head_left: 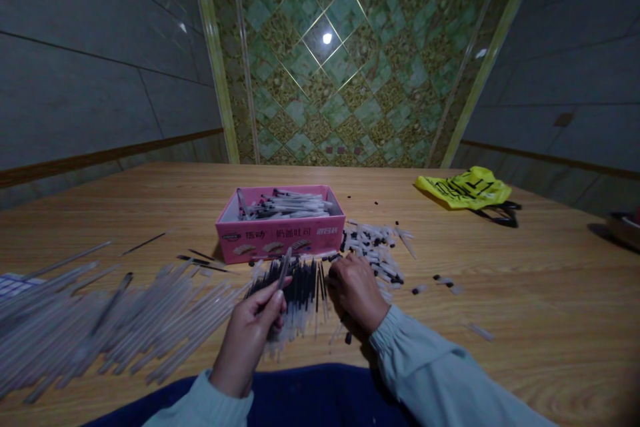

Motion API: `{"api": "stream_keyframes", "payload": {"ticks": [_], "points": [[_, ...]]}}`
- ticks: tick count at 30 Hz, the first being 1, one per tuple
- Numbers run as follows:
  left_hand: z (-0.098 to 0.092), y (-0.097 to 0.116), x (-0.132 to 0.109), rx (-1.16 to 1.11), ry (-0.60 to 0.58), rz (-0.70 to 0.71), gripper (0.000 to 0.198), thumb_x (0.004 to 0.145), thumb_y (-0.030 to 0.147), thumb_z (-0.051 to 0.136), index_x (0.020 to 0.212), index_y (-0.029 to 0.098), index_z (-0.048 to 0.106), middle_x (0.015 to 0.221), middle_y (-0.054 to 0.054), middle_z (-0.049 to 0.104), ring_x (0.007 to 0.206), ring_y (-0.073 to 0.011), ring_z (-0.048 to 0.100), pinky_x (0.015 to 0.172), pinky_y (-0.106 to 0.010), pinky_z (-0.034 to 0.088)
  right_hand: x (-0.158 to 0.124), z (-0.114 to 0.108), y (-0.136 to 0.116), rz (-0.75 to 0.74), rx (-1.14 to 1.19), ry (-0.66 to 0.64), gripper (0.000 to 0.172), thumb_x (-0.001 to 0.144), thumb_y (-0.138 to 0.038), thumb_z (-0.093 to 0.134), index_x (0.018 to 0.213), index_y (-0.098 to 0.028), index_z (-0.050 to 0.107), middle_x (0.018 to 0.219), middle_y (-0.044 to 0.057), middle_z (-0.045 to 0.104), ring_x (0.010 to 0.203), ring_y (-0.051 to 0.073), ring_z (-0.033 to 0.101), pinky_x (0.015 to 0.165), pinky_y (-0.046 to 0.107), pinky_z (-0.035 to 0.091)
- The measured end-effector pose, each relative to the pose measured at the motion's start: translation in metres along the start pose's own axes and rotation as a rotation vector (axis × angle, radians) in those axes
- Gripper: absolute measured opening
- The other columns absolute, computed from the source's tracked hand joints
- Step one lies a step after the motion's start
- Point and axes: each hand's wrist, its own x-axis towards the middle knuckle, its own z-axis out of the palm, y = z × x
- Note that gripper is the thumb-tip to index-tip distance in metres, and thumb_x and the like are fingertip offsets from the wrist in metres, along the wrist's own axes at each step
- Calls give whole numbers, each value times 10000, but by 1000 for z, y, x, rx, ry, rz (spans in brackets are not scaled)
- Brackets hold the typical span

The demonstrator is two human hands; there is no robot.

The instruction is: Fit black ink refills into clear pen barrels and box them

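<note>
My left hand (253,323) pinches a slim, translucent pen (285,268) between thumb and fingers, tilted upward in front of the box. Below and beside it lies a pile of dark pen refills (303,287) with clear lower ends. My right hand (357,288) is down at the right edge of that pile, its fingers curled together; what they hold, if anything, is hidden. Just beyond it spreads a heap of small clear and black pen caps (383,257). A pink box (283,240) behind both hands holds many pens (295,205).
Many clear pen barrels (165,320) cover the table's left side. A yellow bag (465,188) with black print lies at the back right. Several loose caps (443,280) are scattered on the wooden table (530,320). A dark object (625,230) stands at the right edge.
</note>
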Motion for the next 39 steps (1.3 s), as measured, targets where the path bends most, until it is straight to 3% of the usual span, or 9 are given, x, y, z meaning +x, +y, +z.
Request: {"api": "stream_keyframes", "payload": {"ticks": [7,12,14,19,23,28,33,36,39], "points": [[2,3,0,112,-36,14,441,715,404,633,1047,116,673,602,8,569,527,-114,501,499,-233,386,-3,0,2,11,205,2,45,767,-147,566,771,-153,610,802,98,627,818,249,532,736,360,297],[0,-3,3,176,-36,46,453,734,415,605,1060,108,668,595,5,562,511,-117,491,488,-236,377,-2,-4,-5,76,565,90,355,756,-77,528,1087,-189,589,1075,100,601,1004,241,515,875,377,345],[-2,-7,2,245,-24,58,449,742,420,594,1073,126,670,583,9,562,496,-118,480,472,-233,364,0,-5,-9,139,761,141,332,795,-126,510,1112,-202,571,1103,86,596,1022,219,524,893,369,383],[-2,-6,0,350,-33,125,365,713,409,619,972,177,730,608,-20,658,546,-167,540,519,-252,401,3,-3,-16,350,1256,158,273,817,-376,566,986,-161,565,786,44,639,646,153,620,615,310,521],[4,4,-3,296,-89,113,287,678,391,650,849,191,764,661,-47,716,670,-243,608,597,-287,446,1,-4,-18,444,1492,121,331,732,-421,674,900,-146,597,759,30,634,569,101,604,532,230,519],[6,9,-5,407,-157,140,304,761,393,569,885,192,760,777,-66,741,809,-274,629,745,-326,440,0,-7,-21,461,1573,69,299,699,-358,720,886,-142,633,697,4,631,550,85,592,491,184,498],[3,4,-3,439,-173,143,315,780,410,545,838,187,760,790,-71,729,817,-264,614,751,-330,420,0,-8,-22,397,1528,15,277,685,-335,734,866,-138,659,670,6,653,559,103,601,512,206,489],[0,-2,-1,368,-156,96,339,753,455,570,766,163,744,586,-34,628,592,-175,541,566,-267,390,1,-10,-18,332,1491,-60,310,687,-359,727,897,-140,665,728,22,670,582,115,606,548,235,489],[-1,-5,-1,131,-228,-111,420,706,542,583,727,134,681,417,86,328,367,-60,237,378,-201,151,3,-16,-12,251,1439,-142,324,690,-382,720,911,-155,651,740,13,653,565,112,585,558,250,478]]}}
